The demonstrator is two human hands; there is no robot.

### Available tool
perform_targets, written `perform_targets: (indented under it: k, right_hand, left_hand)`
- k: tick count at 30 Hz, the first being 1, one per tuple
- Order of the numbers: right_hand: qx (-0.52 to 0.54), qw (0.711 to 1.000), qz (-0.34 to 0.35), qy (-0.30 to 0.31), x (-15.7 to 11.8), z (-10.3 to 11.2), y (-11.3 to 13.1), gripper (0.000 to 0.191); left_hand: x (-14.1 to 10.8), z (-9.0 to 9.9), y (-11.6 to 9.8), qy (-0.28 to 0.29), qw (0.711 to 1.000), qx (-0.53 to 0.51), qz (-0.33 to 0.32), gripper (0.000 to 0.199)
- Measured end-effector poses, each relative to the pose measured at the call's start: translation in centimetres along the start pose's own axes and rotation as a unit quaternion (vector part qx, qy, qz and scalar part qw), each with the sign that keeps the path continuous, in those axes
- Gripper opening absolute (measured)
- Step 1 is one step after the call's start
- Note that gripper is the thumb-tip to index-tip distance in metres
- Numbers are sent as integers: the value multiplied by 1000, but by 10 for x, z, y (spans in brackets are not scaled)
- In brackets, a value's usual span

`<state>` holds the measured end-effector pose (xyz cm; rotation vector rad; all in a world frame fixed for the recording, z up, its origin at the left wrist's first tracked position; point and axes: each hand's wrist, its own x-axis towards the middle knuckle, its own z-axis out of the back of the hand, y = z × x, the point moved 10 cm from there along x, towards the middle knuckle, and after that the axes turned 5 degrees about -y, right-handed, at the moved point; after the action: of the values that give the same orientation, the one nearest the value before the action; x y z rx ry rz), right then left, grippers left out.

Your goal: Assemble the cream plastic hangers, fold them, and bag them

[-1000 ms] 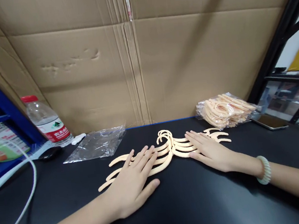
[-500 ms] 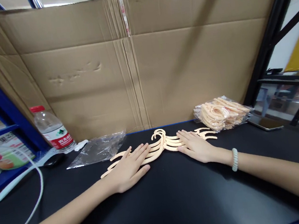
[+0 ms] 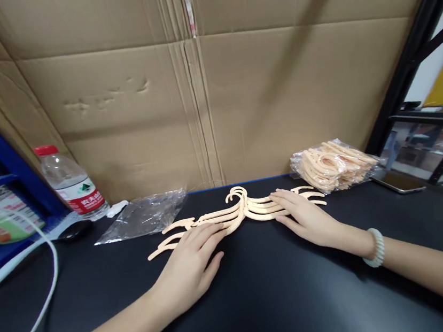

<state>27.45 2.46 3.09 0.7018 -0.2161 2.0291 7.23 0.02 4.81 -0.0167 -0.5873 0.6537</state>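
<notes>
Several cream plastic clothes hangers [image 3: 242, 206] lie fanned together on the black tabletop, their hooks bunched at the far side. My left hand [image 3: 195, 263] rests at the left arms of the hangers, fingers extended and thumb apart, covering part of them. Over the right arms lies my right hand [image 3: 306, 217], fingers stretched out, with a pale coiled band [image 3: 375, 248] at the wrist. Neither hand is wrapped around a hanger. Left of the hangers sits a flat clear plastic bag [image 3: 141, 217].
A bag of more cream hangers [image 3: 332, 166] stands at back right, beside a phone-like flat object [image 3: 399, 182]. A red-capped water bottle [image 3: 72, 184], a dark mouse-like object [image 3: 71, 230] and a white cable [image 3: 53, 294] are at left. Cardboard [image 3: 126, 113] walls the back.
Both hands have drawn slightly back toward me, and the left uncovers more of the hangers' left arms. The camera has tilted down. The hangers look about the same.
</notes>
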Motion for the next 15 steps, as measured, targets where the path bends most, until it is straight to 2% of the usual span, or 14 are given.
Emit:
perform_targets:
  k: [2, 4, 7, 11, 15]
  right_hand:
    - [5, 1000, 10, -17, 1, 5, 0, 31]
    - [18, 999, 18, -30, 4, 12, 3, 24]
    - [36, 999, 17, -26, 6, 20, 8, 22]
    - [50, 999, 5, -1, 5, 23, 12, 21]
    - [38, 999, -4, 7, 3, 24, 11, 20]
  left_hand:
    - [-2, 0, -7, -10, 1000, 6, -27, 37]
    - [-4, 6, -16, -46, 996, 17, -69, 36]
    - [-8, 11, -28, -75, 988, 39, -127, 38]
    - [-13, 8, -41, -57, 977, 82, -186, 46]
    - [-8, 3, -34, -29, 984, 78, -159, 51]
